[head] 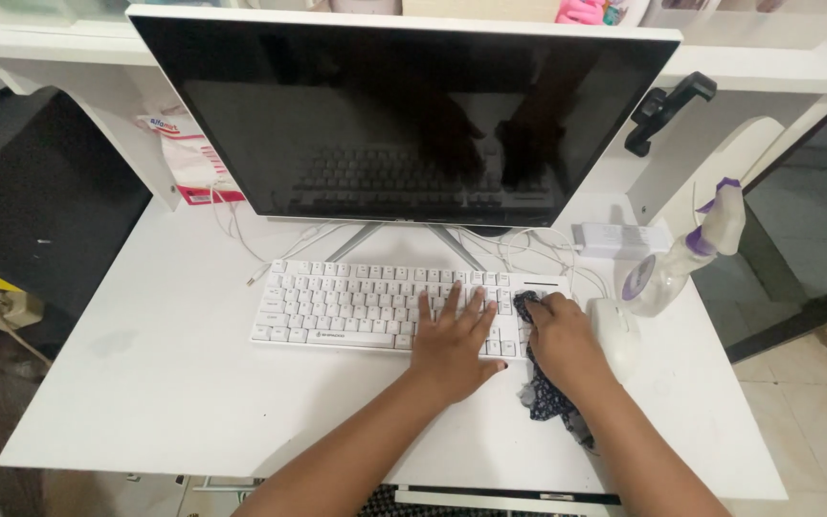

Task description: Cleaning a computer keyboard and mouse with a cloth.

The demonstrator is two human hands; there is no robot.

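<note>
Keyboard (375, 306) lengthwise left-right under both hands (504, 340)

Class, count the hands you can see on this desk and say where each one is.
2. The left hand lies flat on the right part of the white keyboard. The right hand presses a dark patterned cloth at the keyboard's right end, beside the white mouse.

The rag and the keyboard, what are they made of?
The rag under the right hand looks like soft, dark patterned cloth: it bunches and folds. The keyboard under the left hand seems hard, matte white plastic, with stiff moulded keys.
</note>
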